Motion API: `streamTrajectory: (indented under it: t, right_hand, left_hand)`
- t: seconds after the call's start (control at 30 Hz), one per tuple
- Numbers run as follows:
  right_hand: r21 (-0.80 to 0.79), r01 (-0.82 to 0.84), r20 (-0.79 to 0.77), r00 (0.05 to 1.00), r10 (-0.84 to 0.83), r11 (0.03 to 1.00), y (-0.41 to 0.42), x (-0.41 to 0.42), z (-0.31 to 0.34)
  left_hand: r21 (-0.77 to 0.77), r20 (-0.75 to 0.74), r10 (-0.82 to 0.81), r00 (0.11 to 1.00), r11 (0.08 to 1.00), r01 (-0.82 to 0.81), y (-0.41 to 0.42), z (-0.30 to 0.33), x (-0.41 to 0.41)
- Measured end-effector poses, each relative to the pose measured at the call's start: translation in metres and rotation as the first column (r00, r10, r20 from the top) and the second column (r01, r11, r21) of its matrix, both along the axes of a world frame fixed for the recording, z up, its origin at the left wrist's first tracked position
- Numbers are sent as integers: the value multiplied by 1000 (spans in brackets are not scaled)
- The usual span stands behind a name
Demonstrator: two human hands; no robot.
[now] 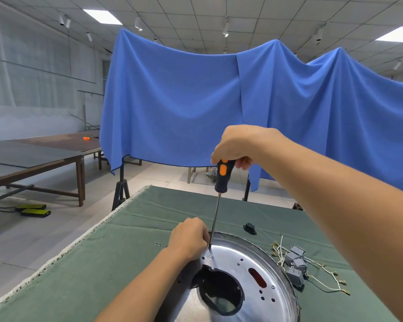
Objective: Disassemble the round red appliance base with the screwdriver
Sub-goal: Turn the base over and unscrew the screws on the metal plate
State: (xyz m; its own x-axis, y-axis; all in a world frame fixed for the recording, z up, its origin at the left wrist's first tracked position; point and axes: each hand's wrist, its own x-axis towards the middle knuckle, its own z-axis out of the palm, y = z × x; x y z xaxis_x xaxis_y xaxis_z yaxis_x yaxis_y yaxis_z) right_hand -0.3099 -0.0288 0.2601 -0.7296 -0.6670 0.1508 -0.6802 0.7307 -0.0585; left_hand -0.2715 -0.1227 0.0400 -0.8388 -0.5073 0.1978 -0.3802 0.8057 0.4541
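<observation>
Head view: the right hand (pixel 236 145) grasps the top of the black-and-orange handle of a screwdriver (pixel 221 180), fingers curled round it, and holds the tool nearly upright. The thin steel shaft runs down to a tip set just above a small silver screw (pixel 211 257) on the far left part of the round appliance base (pixel 254 270), whose shiny metal plate faces up, with red showing only through an oblong slot. The base lies near the viewer on the green cloth-covered table (pixel 130 228). The left hand (pixel 189 238), fingers curled, pinches at the shaft close to its tip; the fingertips are hidden. Right of the base lie grey plastic connector blocks with white wires (pixel 296 263); a small black plastic part (pixel 249 228) sits beyond.
</observation>
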Motion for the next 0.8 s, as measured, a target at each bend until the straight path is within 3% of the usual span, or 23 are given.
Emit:
streamTrajectory:
  t: [0.1, 0.13, 0.27, 0.4, 0.8]
  right_hand:
    - [7, 56, -236, 970, -53, 998, -5, 1, -7]
    - [-6, 47, -241, 969, -47, 999, -8, 0, -8]
    - [-44, -25, 17, 1000, 26, 999, -5, -6, -1]
    - [38, -22, 138, 990, 16, 999, 11, -18, 7]
    - [-64, -95, 197, 975, 106, 993, 21, -14, 2]
  left_hand:
    - [-57, -6, 31, 1000, 998, -31, 4, -6, 0]
    - [-68, -16, 34, 999, 997, -35, 5, -8, 1]
    - [-70, -20, 16, 1000, 997, -18, 1, -11, 3]
    - [-72, -34, 16, 999, 997, -18, 0, -11, 2]
    - [-83, -33, 17, 999, 996, -20, 0, -11, 3]
